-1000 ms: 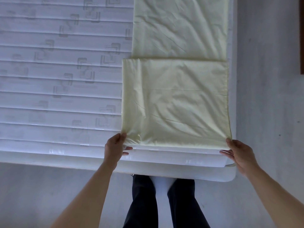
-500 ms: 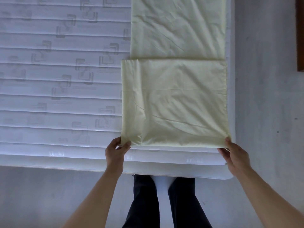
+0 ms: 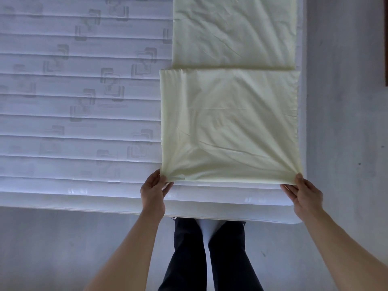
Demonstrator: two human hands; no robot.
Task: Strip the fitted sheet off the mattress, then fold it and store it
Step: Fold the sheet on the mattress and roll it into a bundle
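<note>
Head view, folded sheet point(image 3: 228, 127) on bare mattress point(image 3: 73, 101), both hands' fingers point(image 3: 165, 184) pinching its near corners

A bare quilted mattress point(image 3: 73, 101) carries the folded pale-yellow sheet point(image 3: 228, 127) along its right side.

The single view comes from a camera worn on the person's head, looking steeply down and forward from above the near edge of the mattress point(image 3: 79, 114), close enough that both forearms reach in from the bottom of the picture. It faces across the mattress toward its far side, with the near right corner just below centre-right and the floor point(image 3: 344, 127) running up the right side. The wide lens bends the near edge slightly.
</note>
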